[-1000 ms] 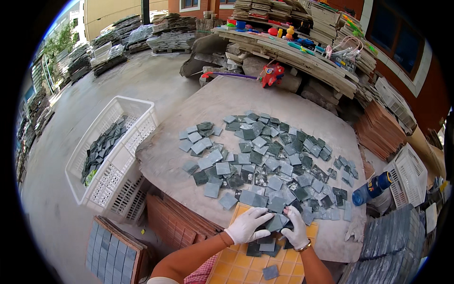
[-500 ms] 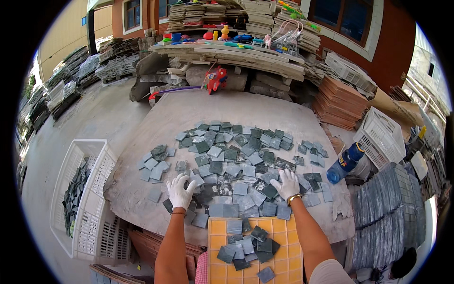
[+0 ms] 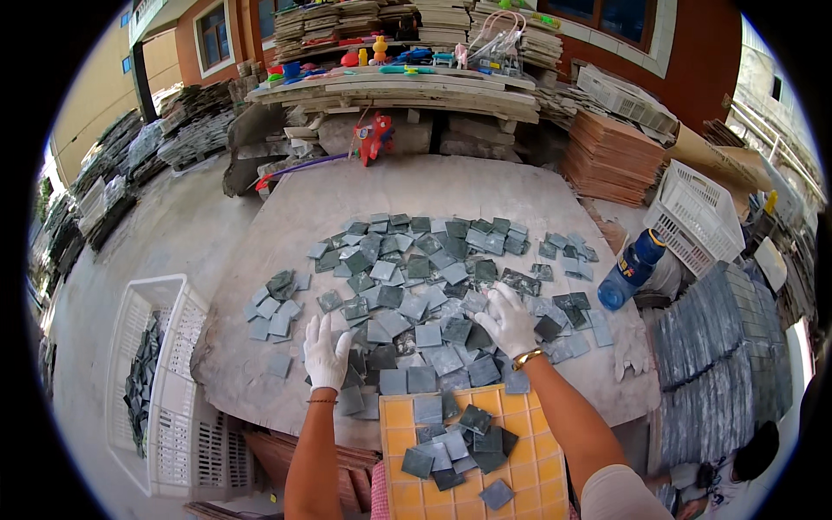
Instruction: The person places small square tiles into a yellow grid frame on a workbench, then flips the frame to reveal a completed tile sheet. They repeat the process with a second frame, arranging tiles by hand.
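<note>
Many small square stone tiles (image 3: 429, 335), grey and dark green, lie in a loose spread on a pale board tabletop (image 3: 286, 195). My left hand (image 3: 327, 355), in a white glove, rests at the left edge of the spread, fingers stretched out with nothing held. My right hand (image 3: 507, 323), gloved too, lies over tiles on the right side, fingers extended and apart; their tips touch or hover just above the tiles. Before me is a yellow gridded tray (image 3: 529, 472) with several tiles heaped on it. A short row of tiles (image 3: 422, 379) borders its far edge.
A white plastic crate (image 3: 178, 381) holding tiles stands at the left. A blue bottle (image 3: 631, 273) sits on the right, beyond it stacked grey slabs (image 3: 702, 338) and red-brown tiles (image 3: 611, 159). A red toy (image 3: 374, 139) is at the back. Another person (image 3: 745, 468) shows at lower right.
My right hand has shifted slightly left and away from me over the tiles. The left hand's fingers have straightened. The whole view has turned a little.
</note>
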Available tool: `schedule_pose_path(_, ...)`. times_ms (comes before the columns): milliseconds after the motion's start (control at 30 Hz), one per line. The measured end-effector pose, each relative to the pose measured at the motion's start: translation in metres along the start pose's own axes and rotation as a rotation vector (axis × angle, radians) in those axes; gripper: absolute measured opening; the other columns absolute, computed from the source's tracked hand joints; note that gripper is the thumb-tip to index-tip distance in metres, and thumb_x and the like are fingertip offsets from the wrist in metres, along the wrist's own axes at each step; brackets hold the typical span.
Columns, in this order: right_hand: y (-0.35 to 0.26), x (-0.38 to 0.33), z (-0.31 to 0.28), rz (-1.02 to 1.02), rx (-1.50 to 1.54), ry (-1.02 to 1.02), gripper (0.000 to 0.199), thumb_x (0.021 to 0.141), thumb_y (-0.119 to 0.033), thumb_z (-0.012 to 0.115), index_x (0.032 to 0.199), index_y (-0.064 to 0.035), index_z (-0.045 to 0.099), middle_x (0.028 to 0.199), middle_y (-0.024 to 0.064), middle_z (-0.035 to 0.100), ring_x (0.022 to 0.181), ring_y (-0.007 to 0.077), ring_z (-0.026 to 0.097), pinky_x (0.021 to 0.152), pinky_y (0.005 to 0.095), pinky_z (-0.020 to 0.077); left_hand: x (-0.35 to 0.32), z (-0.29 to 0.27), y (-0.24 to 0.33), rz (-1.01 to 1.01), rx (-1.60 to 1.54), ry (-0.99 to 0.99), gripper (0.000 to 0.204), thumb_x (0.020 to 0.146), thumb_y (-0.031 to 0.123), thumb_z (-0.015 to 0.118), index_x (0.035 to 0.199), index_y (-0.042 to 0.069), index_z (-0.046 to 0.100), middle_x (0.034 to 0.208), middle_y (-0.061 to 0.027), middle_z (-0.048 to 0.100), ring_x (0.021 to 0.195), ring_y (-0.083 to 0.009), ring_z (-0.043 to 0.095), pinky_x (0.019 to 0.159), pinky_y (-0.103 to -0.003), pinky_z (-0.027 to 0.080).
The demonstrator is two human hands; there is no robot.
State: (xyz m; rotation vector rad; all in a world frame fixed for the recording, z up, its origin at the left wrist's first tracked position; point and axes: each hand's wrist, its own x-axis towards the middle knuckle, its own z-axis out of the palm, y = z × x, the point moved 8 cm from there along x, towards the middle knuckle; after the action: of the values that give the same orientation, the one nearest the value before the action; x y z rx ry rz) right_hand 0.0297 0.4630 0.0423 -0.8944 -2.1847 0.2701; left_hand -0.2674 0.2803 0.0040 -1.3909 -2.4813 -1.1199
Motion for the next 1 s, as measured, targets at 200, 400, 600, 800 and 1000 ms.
schedule_pose_path(200, 0.016, -0.021, 0.052, 0.079, -0.16, -0.322, 0.056, 0.078, -0.054, 0.062, 0.119, -0.015, 0.062, 0.125, 0.0171, 0.053, 0.117, 0.0321, 0.048, 0.1, 0.0397, 0.0377, -0.021, 0.035, 0.026, 0.03, -0.032, -0.046, 0.043, 0.078, 0.038, 0.069, 0.106, 0.005, 0.065, 0.128, -0.0193, 0.052, 0.115, -0.0347, 0.051, 0.098, -0.043, 0.038)
schedule_pose_path(400, -0.025, -0.019, 0.021, -0.007, 0.295, -0.19, 0.032, 0.075, -0.029, 0.071, 0.099, -0.0077, 0.066, 0.106, 0.0095, 0.062, 0.104, 0.0273, 0.057, 0.093, 0.0361, 0.0424, -0.036, 0.07, 0.125, 0.251, -0.677, -0.227, 0.02, 0.08, 0.015, 0.068, 0.098, 0.006, 0.067, 0.113, -0.0157, 0.056, 0.098, -0.0261, 0.059, 0.084, -0.033, 0.047)
schedule_pose_path(600, -0.03, -0.044, -0.023, 0.076, 0.392, -0.184, 0.039, 0.085, -0.026, 0.065, 0.115, -0.0029, 0.058, 0.117, 0.0152, 0.06, 0.11, 0.0301, 0.056, 0.093, 0.0376, 0.0446, -0.07, 0.041, 0.165, 0.372, -0.512, -0.193, 0.03, 0.078, 0.025, 0.07, 0.103, 0.01, 0.065, 0.123, -0.0159, 0.055, 0.106, -0.0344, 0.059, 0.086, -0.04, 0.05)
schedule_pose_path(800, -0.036, -0.045, 0.06, -0.104, 0.265, -0.52, 0.056, 0.089, -0.048, 0.051, 0.124, -0.0052, 0.055, 0.124, 0.017, 0.055, 0.117, 0.0325, 0.05, 0.098, 0.0381, 0.0397, -0.044, 0.078, 0.114, 0.197, 0.132, -0.224, 0.056, 0.083, 0.044, 0.059, 0.128, 0.011, 0.053, 0.133, -0.0205, 0.049, 0.121, -0.0356, 0.046, 0.105, -0.046, 0.03)
schedule_pose_path(1000, -0.08, -0.061, 0.024, -0.031, 0.449, -0.506, 0.041, 0.075, -0.033, 0.07, 0.109, -0.0107, 0.062, 0.097, 0.011, 0.058, 0.096, 0.0299, 0.056, 0.084, 0.0384, 0.0448, -0.068, 0.04, 0.124, 0.217, -0.541, -0.281, 0.028, 0.086, 0.022, 0.057, 0.106, 0.004, 0.062, 0.106, -0.0151, 0.059, 0.099, -0.0309, 0.058, 0.087, -0.036, 0.045)
